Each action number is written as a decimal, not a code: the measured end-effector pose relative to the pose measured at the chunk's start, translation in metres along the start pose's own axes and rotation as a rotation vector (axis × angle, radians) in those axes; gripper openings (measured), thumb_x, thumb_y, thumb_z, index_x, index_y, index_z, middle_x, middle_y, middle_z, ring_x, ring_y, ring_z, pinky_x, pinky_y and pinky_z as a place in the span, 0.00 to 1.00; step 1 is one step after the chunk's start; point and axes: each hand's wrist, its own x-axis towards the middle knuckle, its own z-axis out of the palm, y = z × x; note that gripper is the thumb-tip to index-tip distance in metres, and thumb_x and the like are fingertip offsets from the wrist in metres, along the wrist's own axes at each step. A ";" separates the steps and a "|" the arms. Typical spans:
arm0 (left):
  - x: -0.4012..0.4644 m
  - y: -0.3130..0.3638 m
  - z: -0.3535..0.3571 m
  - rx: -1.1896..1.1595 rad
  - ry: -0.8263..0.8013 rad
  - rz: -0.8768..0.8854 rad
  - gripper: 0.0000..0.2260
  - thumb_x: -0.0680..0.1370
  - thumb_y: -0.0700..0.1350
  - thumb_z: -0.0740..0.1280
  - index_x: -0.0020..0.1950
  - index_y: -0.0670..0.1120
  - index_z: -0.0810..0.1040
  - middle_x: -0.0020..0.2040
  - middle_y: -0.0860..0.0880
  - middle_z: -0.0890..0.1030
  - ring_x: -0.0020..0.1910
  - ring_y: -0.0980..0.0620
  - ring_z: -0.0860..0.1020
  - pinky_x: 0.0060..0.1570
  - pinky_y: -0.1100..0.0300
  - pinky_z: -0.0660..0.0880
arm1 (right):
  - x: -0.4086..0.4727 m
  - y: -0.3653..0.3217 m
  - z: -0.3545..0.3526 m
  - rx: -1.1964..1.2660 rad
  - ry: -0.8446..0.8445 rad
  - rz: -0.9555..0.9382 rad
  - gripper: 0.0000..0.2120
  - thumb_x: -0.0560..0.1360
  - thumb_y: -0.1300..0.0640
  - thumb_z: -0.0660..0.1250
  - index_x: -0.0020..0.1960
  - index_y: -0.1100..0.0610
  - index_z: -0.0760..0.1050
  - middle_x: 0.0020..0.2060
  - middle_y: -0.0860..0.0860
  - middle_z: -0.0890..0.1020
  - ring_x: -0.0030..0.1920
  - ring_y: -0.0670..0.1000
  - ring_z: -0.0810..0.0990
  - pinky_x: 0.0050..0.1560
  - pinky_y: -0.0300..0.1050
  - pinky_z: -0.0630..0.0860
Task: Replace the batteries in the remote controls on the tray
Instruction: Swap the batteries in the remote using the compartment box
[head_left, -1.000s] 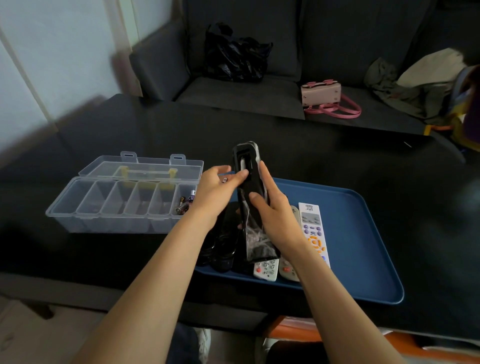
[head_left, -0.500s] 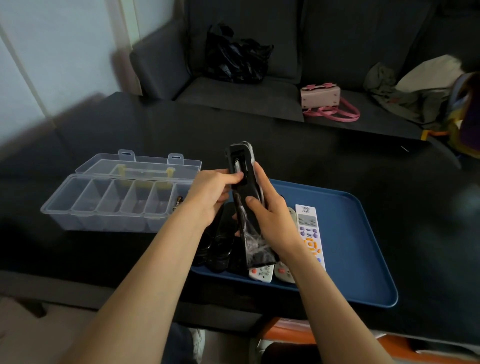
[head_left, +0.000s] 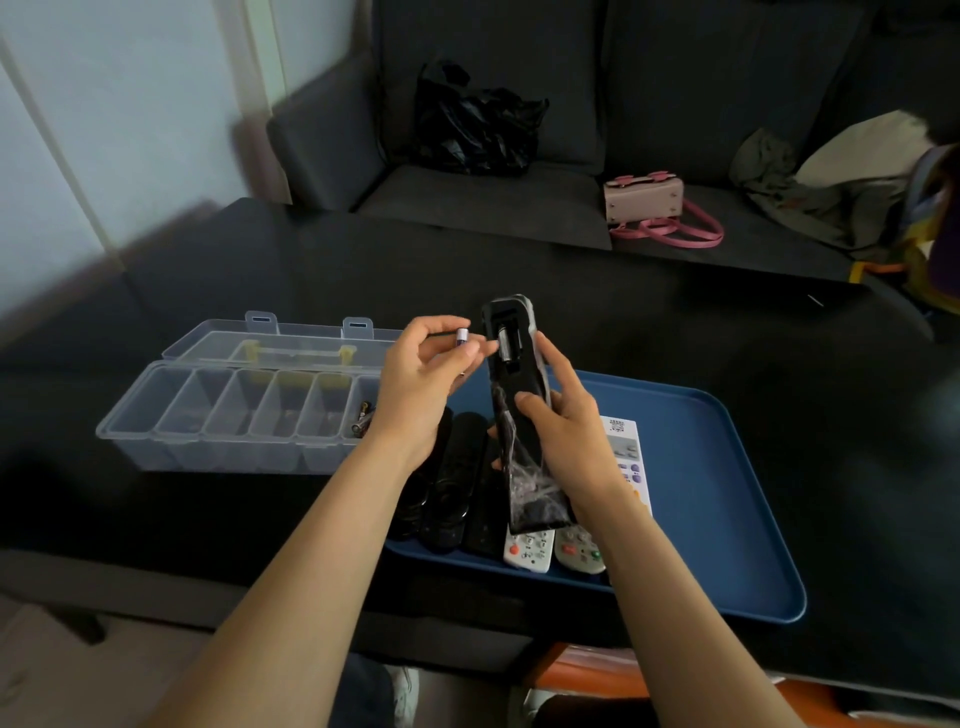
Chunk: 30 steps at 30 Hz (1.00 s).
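Observation:
My right hand (head_left: 563, 431) holds a black remote (head_left: 511, 374) upright above the blue tray (head_left: 717, 499), back side toward me, its battery bay open with one battery still inside. A clear plastic wrap hangs around the remote's lower half. My left hand (head_left: 421, 384) pinches a small battery (head_left: 462, 336) between thumb and fingers, just left of the open bay. Several other remotes lie side by side on the tray: black ones (head_left: 452, 488) at the left, white ones (head_left: 530, 551) at the front, partly hidden by my hands.
An open clear compartment box (head_left: 228, 415) sits left of the tray on the black table (head_left: 779, 364), with a few batteries (head_left: 362, 418) in its rightmost cell. Behind the table a dark sofa holds a black bag (head_left: 475, 130), a pink handbag (head_left: 647, 200) and clothes.
My left hand has drawn back from the remote's battery bay to the left, now with a battery pinched in its fingers. The remote has stayed upright in my right hand.

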 end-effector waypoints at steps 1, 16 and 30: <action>-0.001 0.001 0.000 -0.013 -0.023 0.019 0.08 0.77 0.34 0.63 0.54 0.42 0.74 0.48 0.43 0.82 0.50 0.52 0.82 0.48 0.64 0.77 | 0.000 0.000 0.001 -0.001 0.001 0.001 0.27 0.79 0.66 0.59 0.69 0.38 0.62 0.51 0.58 0.81 0.44 0.55 0.81 0.50 0.62 0.79; 0.001 -0.006 0.013 0.324 0.150 0.282 0.09 0.73 0.42 0.71 0.41 0.46 0.71 0.41 0.47 0.82 0.41 0.58 0.82 0.39 0.67 0.76 | -0.004 0.007 0.003 -0.151 -0.067 -0.030 0.29 0.78 0.64 0.60 0.71 0.39 0.61 0.56 0.53 0.81 0.52 0.53 0.82 0.55 0.57 0.78; 0.003 -0.029 0.036 0.790 0.217 0.415 0.08 0.75 0.48 0.67 0.50 0.44 0.78 0.58 0.49 0.77 0.60 0.49 0.73 0.57 0.43 0.70 | -0.009 0.014 -0.010 -0.223 -0.023 -0.052 0.30 0.77 0.61 0.61 0.75 0.43 0.57 0.58 0.49 0.80 0.54 0.48 0.81 0.56 0.54 0.78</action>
